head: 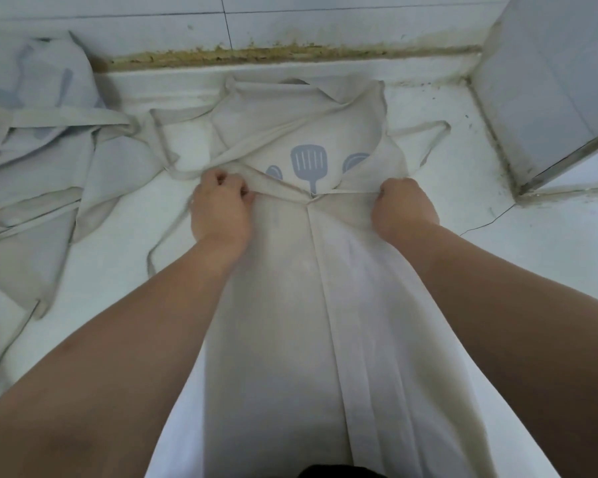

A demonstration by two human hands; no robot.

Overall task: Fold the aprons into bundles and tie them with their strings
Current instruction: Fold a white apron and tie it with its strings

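1. Apron (283, 305): pale beige cloth, laid lengthwise on the white counter (549, 263), running from the near edge toward the back wall. Both long sides lie turned inward; their edges meet in a seam-like line down the middle.
2. Upper part of the apron is rumpled against the back of the counter. Between the two folded flaps a grey-blue utensil print (308, 165) shows: a slotted spatula in the middle, with partly covered shapes on either side.
3. Left hand (220, 205): fingers curled tight, gripping the top corner of the left flap where it bunches. Knuckles up, forearm lying over the cloth edge.
4. Right hand (404, 205): likewise fisted, pinching the top corner of the right flap. The cloth between the two hands is drawn fairly taut.
5. Strings: one thin tie (437, 131) loops out over the counter to the right of the bib. Another (168, 236) trails down the left, just beside the left wrist.
6. Second apron (38, 167): same cloth and print, lying in a loose crumpled heap at far left, touching the first near the bib.
7. Surroundings: white tiled wall (325, 25) behind, a grimy yellow-brown joint (273, 53) along its foot, and a tiled column (546, 81) at the right. A thin crack (491, 219) runs across the counter near it.
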